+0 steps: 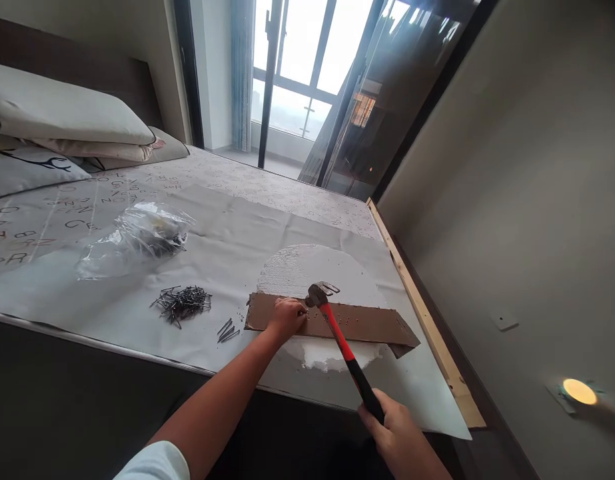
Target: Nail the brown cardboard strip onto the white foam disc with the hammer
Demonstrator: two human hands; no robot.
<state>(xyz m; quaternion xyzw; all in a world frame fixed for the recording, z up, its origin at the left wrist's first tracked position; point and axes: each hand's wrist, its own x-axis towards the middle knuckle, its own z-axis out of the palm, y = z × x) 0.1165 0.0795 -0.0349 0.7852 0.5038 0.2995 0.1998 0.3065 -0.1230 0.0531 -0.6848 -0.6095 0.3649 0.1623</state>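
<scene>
Right hand [397,433] clenches hammer [344,347]; left hand [286,319] fingers [298,311] curl on cardboard [367,323] (bag [132,250] holds nails [162,243]).

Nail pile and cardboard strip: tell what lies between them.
Head view: a few loose nails lie on the grey sheet between the nail pile and the cardboard strip; nothing else there.

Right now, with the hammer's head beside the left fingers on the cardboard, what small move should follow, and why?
Probably a light, short tap. The right hand grips the red-and-black-handled claw hammer, its head almost touching the left hand, which pinches at a spot on the brown cardboard strip lying across the white round foam disc. Whether it holds a nail is unclear.
</scene>
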